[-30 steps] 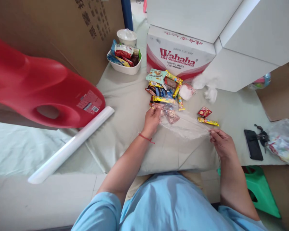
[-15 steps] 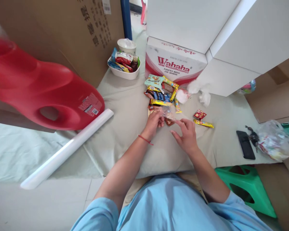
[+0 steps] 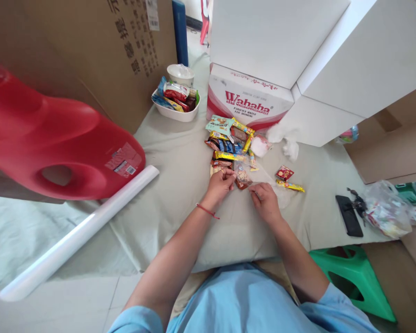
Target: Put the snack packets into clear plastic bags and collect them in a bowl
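Observation:
My left hand (image 3: 221, 186) is closed in a pinch at the left edge of a clear plastic bag (image 3: 261, 173). My right hand (image 3: 266, 202) pinches the same thin plastic a little to the right. Through or beside the film, between my hands, shows a small brown snack packet (image 3: 243, 179). Just beyond my left hand lies a heap of wrapped snacks: yellow sticks (image 3: 229, 156), blue packets (image 3: 229, 146) and a pale green packet (image 3: 219, 124). To the right of my right hand rest a red packet (image 3: 284, 173) and another yellow stick (image 3: 290, 186).
A white dish (image 3: 180, 114) of snacks stands far left, before a paper cup (image 3: 180, 76). The Wahaba-style carton (image 3: 249, 99) is behind the heap. At left are a red jug (image 3: 90, 138) and a white roll (image 3: 79, 231); at right, a phone (image 3: 348, 215) and green stool (image 3: 357, 282).
My right hand's fingers have gone from spread to pinched on the plastic bag. The bag's clear film now spreads out to the right. The view has shifted slightly.

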